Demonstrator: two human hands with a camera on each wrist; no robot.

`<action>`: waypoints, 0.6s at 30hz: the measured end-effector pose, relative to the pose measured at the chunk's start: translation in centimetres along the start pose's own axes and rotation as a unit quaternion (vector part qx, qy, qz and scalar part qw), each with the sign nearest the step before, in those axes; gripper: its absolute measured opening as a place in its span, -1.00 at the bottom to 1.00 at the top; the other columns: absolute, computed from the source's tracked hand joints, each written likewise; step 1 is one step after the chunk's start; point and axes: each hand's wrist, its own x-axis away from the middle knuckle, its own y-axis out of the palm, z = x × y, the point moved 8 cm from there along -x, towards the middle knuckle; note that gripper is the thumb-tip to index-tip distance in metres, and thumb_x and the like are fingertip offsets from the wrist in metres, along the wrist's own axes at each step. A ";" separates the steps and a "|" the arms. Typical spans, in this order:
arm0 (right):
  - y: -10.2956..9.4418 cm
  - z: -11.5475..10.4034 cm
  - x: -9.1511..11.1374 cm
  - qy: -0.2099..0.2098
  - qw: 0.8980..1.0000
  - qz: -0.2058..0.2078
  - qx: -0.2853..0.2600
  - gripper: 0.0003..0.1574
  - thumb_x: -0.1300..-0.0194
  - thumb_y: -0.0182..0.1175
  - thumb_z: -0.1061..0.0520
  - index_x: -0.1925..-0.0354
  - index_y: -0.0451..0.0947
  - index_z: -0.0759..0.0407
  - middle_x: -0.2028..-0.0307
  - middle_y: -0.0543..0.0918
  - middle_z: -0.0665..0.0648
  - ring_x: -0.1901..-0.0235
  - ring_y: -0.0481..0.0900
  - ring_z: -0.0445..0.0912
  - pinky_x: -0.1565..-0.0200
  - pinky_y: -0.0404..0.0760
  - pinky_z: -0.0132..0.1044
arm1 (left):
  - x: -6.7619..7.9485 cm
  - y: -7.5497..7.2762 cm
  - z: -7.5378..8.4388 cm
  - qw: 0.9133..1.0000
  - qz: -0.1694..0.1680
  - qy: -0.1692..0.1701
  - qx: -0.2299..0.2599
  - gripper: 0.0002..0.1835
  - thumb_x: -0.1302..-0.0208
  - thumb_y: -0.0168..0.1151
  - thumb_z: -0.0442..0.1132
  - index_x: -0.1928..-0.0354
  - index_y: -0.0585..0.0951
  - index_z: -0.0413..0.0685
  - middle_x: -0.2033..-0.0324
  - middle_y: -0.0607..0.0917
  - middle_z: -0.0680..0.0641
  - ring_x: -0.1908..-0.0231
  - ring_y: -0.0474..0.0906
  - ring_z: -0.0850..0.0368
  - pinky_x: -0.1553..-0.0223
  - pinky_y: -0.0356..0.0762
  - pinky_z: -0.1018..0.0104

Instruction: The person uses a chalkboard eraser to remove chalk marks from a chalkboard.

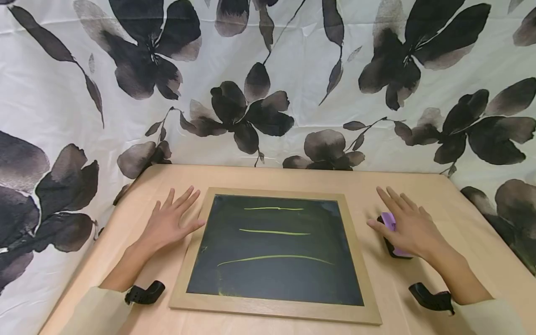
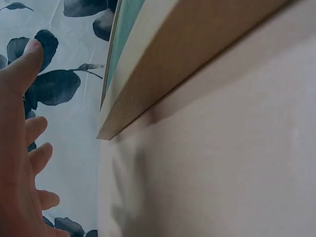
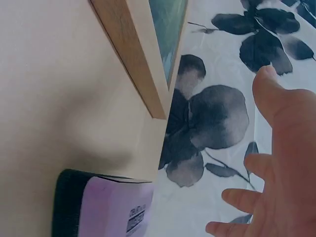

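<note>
A small chalkboard [image 1: 276,281] in a light wood frame [image 1: 272,315] lies flat on the table, with three yellow chalk lines across it. To its left my left hand [image 1: 169,223] hovers with fingers spread, the thumb close over the frame's left side. My right hand [image 1: 412,228] is spread out too, above a purple and black board eraser [image 1: 388,221] on the table right of the board. In the right wrist view the eraser [image 3: 113,205] sits apart from the fingers. Both hands hold nothing.
The wooden table [image 1: 259,176] reaches back to a white cloth [image 1: 310,102] printed with dark flowers, which hangs behind and at both sides. Black wrist devices [image 1: 145,293] sit at both cuffs. Yellow chalk smudges mark the board's lower left.
</note>
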 end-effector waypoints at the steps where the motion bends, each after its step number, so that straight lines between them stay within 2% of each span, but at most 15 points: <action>1: 0.0 0.2 0.1 0.001 1.000 0.007 -0.005 0.12 -0.29 0.10 -0.34 -0.53 -0.22 0.01 -0.43 0.00 0.38 -0.30 0.02 0.46 -0.02 -0.02 0.56 | 0.0 0.2 0.0 1.000 -0.002 0.000 0.005 -0.11 -0.20 0.11 0.34 -0.49 0.14 0.14 -0.46 0.09 -0.03 -0.40 -0.18 -0.36 -0.16 -0.16 -0.52; 5: 0.1 1.0 0.6 0.013 0.999 0.027 -0.016 0.15 -0.27 0.14 -0.31 -0.53 -0.21 0.09 -0.40 0.05 0.43 -0.23 0.12 0.49 0.05 0.10 0.55 | -0.1 0.7 0.5 1.000 -0.015 0.006 0.020 -0.11 -0.20 0.10 0.35 -0.50 0.12 0.16 -0.46 0.08 -0.04 -0.41 -0.21 -0.35 -0.19 -0.18 -0.49; 12: 1.4 2.6 1.6 0.086 0.993 0.030 -0.075 0.14 -0.32 0.09 -0.30 -0.50 -0.20 0.26 -0.29 0.13 0.60 -0.13 0.12 0.59 0.13 0.13 0.58 | 0.2 0.6 0.4 0.999 -0.007 0.011 0.037 -0.13 -0.21 0.17 0.26 -0.48 0.17 0.09 -0.44 0.15 -0.08 -0.41 -0.17 -0.34 -0.20 -0.14 -0.46; 18: 2.7 3.4 1.9 0.117 0.988 0.040 -0.091 0.14 -0.34 0.05 -0.31 -0.48 -0.21 0.34 -0.24 0.13 0.65 -0.11 0.04 0.62 0.25 0.11 0.56 | 0.9 1.1 -0.5 0.994 -0.014 0.017 0.105 -0.12 -0.23 0.23 0.16 -0.49 0.13 0.00 -0.43 0.16 -0.12 -0.38 -0.12 -0.40 -0.21 -0.07 -0.43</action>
